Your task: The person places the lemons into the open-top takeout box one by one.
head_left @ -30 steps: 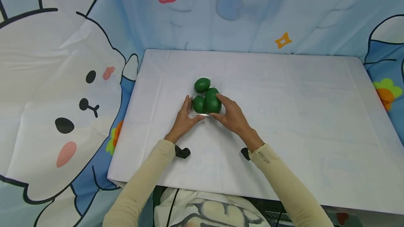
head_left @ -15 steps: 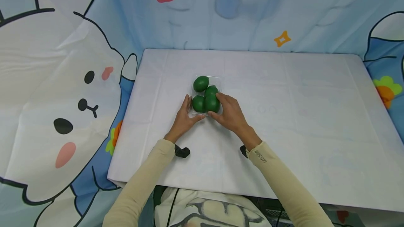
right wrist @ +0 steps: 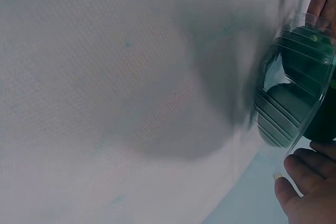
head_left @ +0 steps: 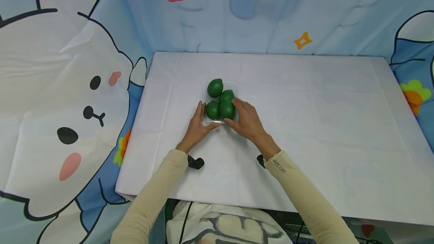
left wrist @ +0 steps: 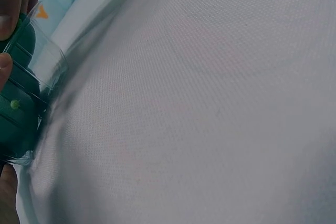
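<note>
In the head view, a clear plastic tray (head_left: 231, 86) holds several green lemons. One lemon (head_left: 215, 88) sits at the back left, and the others are bunched toward the front. My left hand (head_left: 197, 130) holds the tray, fingers along its left side and thumb at the near edge. With fingertips and thumb, my right hand (head_left: 249, 121) grips the front right lemon (head_left: 227, 109). The right wrist view catches the ribbed side of the tray (right wrist: 278, 116) with dark green fruit behind it. Part of the tray's right side is hidden by my right hand.
A white-covered table (head_left: 322, 131) lies under the tray and stretches far to the right. Behind it hangs a blue printed curtain (head_left: 210, 29), with a large white cartoon animal at the left. A dark wrist device (head_left: 196, 163) shows by the left cuff.
The lemons have shifted slightly toward the back of the tray, the back left one most clearly. Both hands keep nearly the same place, and the head view has drifted a little.
</note>
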`<state>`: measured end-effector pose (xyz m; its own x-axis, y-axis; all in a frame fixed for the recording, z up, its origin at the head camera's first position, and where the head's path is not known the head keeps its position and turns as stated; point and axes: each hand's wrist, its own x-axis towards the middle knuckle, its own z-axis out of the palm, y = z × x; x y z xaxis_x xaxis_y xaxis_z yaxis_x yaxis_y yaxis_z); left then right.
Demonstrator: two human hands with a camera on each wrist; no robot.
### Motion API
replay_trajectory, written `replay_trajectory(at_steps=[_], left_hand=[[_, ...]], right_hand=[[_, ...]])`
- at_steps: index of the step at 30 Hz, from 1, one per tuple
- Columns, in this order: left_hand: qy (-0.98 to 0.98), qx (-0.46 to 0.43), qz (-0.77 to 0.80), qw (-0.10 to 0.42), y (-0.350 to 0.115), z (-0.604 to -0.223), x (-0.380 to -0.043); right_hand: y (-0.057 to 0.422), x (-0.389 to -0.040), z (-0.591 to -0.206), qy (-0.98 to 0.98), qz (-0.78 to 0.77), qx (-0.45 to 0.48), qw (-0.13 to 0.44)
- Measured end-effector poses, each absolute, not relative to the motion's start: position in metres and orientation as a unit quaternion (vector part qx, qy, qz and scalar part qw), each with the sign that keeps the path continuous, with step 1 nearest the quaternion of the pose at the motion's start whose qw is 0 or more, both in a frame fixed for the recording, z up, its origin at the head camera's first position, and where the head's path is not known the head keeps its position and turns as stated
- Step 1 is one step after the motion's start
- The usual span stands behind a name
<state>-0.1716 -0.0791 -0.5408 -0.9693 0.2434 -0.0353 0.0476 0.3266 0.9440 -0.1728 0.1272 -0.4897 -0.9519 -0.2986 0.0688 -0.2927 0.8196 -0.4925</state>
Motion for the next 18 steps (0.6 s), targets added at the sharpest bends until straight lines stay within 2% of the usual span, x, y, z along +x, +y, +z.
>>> replay_trajectory(at_steps=[18], left_hand=[[0.815, 0.084, 0.568, 0.08, -0.0759, -0.5389, -0.1684]], right_hand=[[0.1281, -0.1734, -0.4922, 0.938, -0.304, -0.164, 0.003]])
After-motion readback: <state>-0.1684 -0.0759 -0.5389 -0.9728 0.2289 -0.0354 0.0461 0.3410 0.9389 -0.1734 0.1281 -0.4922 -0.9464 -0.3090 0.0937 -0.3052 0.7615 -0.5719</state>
